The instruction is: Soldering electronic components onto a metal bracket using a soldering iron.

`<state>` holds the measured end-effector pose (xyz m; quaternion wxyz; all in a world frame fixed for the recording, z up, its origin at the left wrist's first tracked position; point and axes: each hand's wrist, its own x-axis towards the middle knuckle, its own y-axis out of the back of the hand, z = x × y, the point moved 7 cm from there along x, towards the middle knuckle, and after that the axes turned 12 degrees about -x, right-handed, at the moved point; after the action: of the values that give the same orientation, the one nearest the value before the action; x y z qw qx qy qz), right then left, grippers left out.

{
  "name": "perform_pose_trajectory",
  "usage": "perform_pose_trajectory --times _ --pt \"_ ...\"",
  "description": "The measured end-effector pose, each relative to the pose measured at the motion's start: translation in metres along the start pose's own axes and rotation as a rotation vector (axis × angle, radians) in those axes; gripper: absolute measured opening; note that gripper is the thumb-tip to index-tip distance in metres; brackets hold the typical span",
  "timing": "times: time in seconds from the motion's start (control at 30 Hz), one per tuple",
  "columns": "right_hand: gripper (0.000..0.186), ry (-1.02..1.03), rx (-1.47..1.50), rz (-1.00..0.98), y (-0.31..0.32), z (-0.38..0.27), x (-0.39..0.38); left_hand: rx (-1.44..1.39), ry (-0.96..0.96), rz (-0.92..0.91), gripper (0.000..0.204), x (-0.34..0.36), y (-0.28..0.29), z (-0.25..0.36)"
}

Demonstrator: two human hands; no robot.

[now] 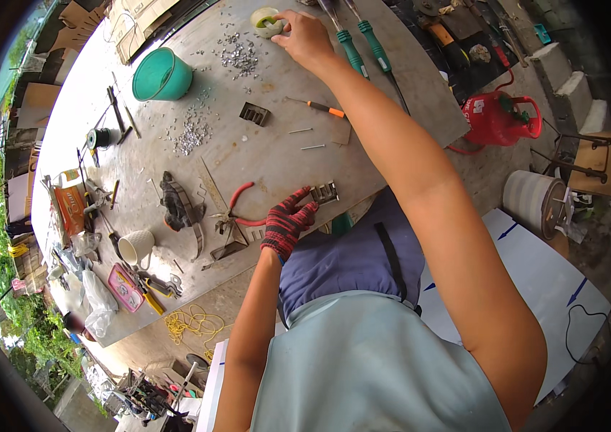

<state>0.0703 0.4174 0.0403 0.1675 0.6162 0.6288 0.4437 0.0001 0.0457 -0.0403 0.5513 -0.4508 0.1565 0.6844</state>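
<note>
My left hand, in a red and black knit glove, is closed on a small slotted metal block at the near table edge. My bare right hand reaches to the table's far side. Its thumb and fingers close at the rim of a small round pale container with yellow-green inside; whether anything tiny is between the fingertips cannot be seen. A similar slotted metal block lies mid-table. Red-handled pliers rest just left of my gloved hand.
Small metal pieces lie scattered near a green bucket. Two green-handled soldering irons and an orange-handled tool flank my right forearm. A white mug and pink tray stand left. A red gas cylinder is beyond the right edge.
</note>
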Motion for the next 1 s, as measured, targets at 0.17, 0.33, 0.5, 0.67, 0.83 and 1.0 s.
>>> perform_pose_trajectory --times 0.17,0.33,0.5,0.67,0.83,1.0 --pt "0.034 0.033 -0.031 -0.119 -0.019 -0.003 0.008 0.019 0.012 0.005 0.06 -0.001 0.0 -0.002" --pt "0.034 -0.057 -0.09 -0.076 0.015 -0.02 -0.001 0.115 0.01 0.001 0.06 0.008 0.007 -0.007" --pt "0.011 0.223 -0.026 -0.362 0.094 -0.069 -0.147 0.027 0.002 0.006 0.06 0.001 0.005 0.0" --pt "0.019 0.243 -0.021 -0.534 0.114 -0.065 -0.271 0.102 0.001 0.026 0.061 0.004 0.003 0.002" --pt "0.022 0.239 -0.047 -0.432 0.095 -0.057 -0.294 0.082 -0.022 0.004 0.06 0.005 0.002 0.001" --pt "0.014 0.216 -0.059 -0.386 0.09 -0.048 -0.298 0.156 -0.033 0.048 0.056 0.004 0.0 0.004"
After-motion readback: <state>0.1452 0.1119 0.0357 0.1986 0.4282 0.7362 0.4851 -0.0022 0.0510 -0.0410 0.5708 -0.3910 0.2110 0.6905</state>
